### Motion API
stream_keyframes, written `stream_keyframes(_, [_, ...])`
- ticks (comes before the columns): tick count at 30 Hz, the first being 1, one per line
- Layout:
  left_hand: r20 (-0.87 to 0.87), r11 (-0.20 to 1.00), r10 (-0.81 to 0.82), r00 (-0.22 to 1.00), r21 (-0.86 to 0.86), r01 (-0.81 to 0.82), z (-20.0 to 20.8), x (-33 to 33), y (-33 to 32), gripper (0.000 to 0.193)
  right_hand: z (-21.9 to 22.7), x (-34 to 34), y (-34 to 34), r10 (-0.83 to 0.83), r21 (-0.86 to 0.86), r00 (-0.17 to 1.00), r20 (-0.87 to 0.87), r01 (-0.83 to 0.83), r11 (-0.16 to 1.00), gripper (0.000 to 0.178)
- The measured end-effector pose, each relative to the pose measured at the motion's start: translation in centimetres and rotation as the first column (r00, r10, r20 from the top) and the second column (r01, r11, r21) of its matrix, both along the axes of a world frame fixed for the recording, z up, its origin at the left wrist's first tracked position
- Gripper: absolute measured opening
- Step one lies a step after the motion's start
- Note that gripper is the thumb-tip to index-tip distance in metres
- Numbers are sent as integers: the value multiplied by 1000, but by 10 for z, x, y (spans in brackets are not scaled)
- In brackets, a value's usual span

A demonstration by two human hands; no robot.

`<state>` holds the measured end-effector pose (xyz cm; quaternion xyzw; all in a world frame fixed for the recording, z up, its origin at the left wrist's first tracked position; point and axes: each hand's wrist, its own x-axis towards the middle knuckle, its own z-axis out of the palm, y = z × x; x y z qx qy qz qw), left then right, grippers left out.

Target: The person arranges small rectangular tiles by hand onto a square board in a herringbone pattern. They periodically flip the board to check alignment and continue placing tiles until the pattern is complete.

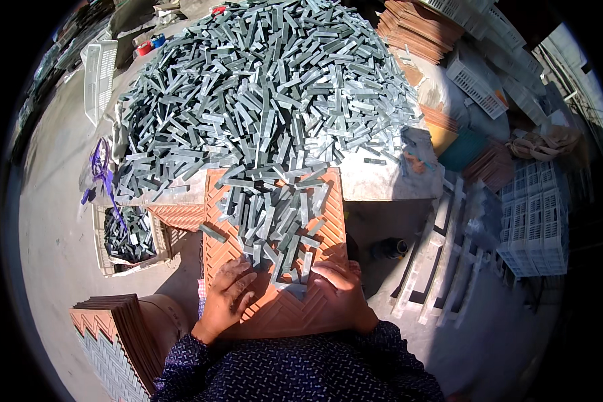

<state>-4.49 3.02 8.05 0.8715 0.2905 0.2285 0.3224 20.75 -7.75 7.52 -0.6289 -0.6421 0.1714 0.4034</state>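
In front of me lies an orange-brown board (275,320) with herringbone grooves, its far end against the tile-covered table. Loose grey-green stone strips (271,214) spill over its far and middle part, while a few short ones lie near its centre. My left hand (226,295) rests over the board's left side, fingers loosely bent and apart, with no strip visible in it. On the opposite side my right hand (345,288) reaches inward, its fingers extended beside a pale upright strip (306,264); whether they touch it I cannot tell.
A large heap of strips (268,87) covers the table (388,181). To the left stand a crate of strips (100,241) and a stack of boards (124,321), the front one filled with strips. A pallet (435,261), white crates (532,221) and a dark bottle-like object (388,248) are on the right.
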Motion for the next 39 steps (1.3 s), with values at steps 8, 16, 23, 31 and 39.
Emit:
stream_keyframes(8, [43, 991, 129, 991, 31, -131, -4, -18, -18, 30, 0, -28, -12, -135, -60, 987, 87, 140, 988, 12])
stream_keyframes(16, [-11, 973, -42, 999, 226, 43, -8, 21, -66, 26, -34, -49, -16, -268, -92, 948, 171, 286, 954, 20])
stream_keyframes(23, [-49, 962, -65, 997, 263, 75, -20, 35, -66, 25, -16, -6, -44, -266, -430, 695, -668, -68, 900, 11])
stream_keyframes(31, [-104, 992, 56, 993, 116, -43, -33, 23, -78, 26, -29, 21, -83, -147, -294, 988, -51, 126, 948, 22])
stream_keyframes(39, [-87, 998, 41, 995, -41, -45, -51, 34, -53, 31, -39, 21, -72, -244, -305, 969, 42, 245, 920, 27])
